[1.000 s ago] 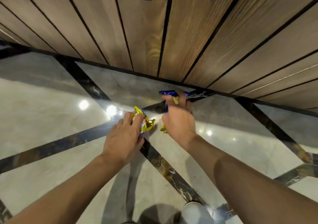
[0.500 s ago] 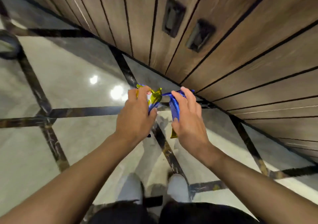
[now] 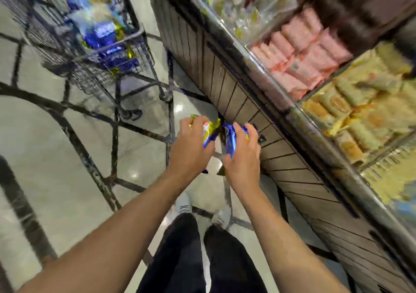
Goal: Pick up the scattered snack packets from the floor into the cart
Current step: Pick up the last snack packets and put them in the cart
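Since a second ago both hands have come up off the floor, and the person now stands upright with the cart (image 3: 135, 45) in sight ahead to the left. Left hand (image 3: 191, 148) has its fingers curled round a blue and gold snack packet (image 3: 210, 132); right hand (image 3: 244, 157) grips a second blue packet (image 3: 230, 141) the same way. The two packets are held close together, just beside each other, in front of the wood-panelled base of the display shelf (image 3: 247, 103).

Cart basket already holds a heap of blue and gold packets (image 3: 101, 29), blurred by motion, so much of the gathering looks done. What remains, by my judgement, is to carry these two across to the cart, well apart from the hands, and drop them in. No loose packets show on the visible floor (image 3: 56, 157), though parts of it lie out of view.
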A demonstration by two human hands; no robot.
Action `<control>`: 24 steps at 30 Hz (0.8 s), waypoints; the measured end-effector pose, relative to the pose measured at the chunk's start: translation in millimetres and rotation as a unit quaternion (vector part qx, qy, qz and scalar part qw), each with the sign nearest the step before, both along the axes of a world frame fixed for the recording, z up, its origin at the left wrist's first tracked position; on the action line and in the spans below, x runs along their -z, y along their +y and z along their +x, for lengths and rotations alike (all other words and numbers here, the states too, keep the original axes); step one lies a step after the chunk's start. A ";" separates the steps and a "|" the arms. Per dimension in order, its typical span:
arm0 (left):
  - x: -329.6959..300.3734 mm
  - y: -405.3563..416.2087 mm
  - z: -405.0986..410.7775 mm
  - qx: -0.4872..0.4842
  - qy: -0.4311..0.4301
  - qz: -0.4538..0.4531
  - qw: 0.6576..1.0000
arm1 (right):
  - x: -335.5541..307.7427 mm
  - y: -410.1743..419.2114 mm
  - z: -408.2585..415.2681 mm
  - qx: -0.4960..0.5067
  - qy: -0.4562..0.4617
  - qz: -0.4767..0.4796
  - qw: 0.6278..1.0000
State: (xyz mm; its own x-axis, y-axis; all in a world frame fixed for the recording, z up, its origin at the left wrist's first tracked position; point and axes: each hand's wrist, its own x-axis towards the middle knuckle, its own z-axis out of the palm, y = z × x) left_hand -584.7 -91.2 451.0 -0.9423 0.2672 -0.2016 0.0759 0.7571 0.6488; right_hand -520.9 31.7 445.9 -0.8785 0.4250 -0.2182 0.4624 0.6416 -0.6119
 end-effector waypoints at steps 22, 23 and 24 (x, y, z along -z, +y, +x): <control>-159.6 -362.7 -137.7 -0.275 0.084 0.065 0.956 | -160.4 -332.6 -219.4 -0.195 0.133 -0.016 0.972; -160.7 -379.7 -145.9 -0.283 0.084 0.062 0.954 | -160.8 -347.6 -231.9 -0.203 0.138 -0.019 0.969; -161.3 -394.9 -154.4 -0.289 0.086 0.059 0.952 | -160.4 -361.2 -244.6 -0.209 0.140 -0.023 0.968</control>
